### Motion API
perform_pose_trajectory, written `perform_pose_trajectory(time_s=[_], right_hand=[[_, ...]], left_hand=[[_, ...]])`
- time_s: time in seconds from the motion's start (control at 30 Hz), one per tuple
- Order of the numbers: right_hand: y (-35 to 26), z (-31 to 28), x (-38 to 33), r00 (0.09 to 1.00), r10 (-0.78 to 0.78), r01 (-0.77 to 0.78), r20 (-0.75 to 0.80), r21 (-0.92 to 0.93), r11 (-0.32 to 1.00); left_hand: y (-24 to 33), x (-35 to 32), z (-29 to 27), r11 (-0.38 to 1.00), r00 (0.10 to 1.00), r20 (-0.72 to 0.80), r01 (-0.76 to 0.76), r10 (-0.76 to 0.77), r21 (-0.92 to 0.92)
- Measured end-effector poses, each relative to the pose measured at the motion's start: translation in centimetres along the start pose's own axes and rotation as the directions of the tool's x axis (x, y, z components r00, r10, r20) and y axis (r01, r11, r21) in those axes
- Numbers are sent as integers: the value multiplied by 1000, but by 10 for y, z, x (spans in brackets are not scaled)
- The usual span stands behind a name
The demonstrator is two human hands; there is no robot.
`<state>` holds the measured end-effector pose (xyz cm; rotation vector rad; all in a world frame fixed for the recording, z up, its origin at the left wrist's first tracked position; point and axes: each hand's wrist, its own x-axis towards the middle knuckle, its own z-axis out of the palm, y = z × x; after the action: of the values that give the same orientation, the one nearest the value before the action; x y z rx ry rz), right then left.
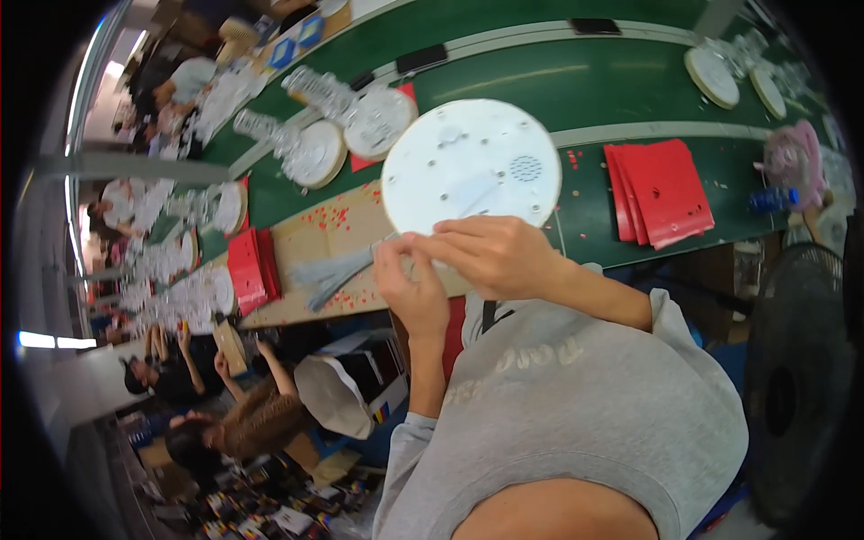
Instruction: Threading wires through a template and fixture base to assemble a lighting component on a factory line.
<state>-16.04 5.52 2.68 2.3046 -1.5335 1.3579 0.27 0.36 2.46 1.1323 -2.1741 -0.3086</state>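
- No box or bin on the workbench (pixel 576 90) shows its inside; the only carton (pixel 360 382) in view stands on the floor below the bench's near edge, with a white sheet hanging out of it, and what lies deeper in it cannot be made out.
- A brown cardboard sheet (pixel 315 243) covers the near edge of the green workbench, sprinkled with small red bits, and a bundle of pale grey strips (pixel 328 274) lies on it.
- A stack of red sheets (pixel 661 189) lies on the green surface toward the right part of the near edge, with bare green around it, the widest free room on the bench.
- Another stack of red sheets (pixel 252 270) sits at the left end of the cardboard.
- Farther back, other round white discs (pixel 378 121) with clear plastic pieces crowd the middle strip of the bench.
- A black floor fan (pixel 796 387) stands beyond the bench's right end.
- The round white disc (pixel 470 165) is held tilted up over the near edge, above the cardboard, its flat back with small holes and a dotted grille facing the camera.
- The left hand (pixel 412 288) pinches the disc's lower rim between thumb and fingertips.
- The right hand (pixel 490 255) lies curled over the same lower rim just beside the left, fingers closed on the edge, the two hands touching.
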Motion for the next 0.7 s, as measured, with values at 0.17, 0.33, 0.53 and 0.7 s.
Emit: perform_pose_trajectory(time_s=[0.17,0.33,0.53,0.7], right_hand=[[0,1,3,989,123,-126,86,29,992],[51,-48,-46,834,196,-265,-515,-64,962],[156,-70,-252,117,894,-885,-432,-454,-103],[161,-37,-331,100,925,-850,-366,-514,-112]], left_hand=[[-6,-3,13,504,839,236,494,-490,-709],[-11,0,19,476,856,238,463,-459,-748],[-8,9,24,393,811,245,491,-531,-777],[-26,11,19,395,793,227,502,-565,-769]])
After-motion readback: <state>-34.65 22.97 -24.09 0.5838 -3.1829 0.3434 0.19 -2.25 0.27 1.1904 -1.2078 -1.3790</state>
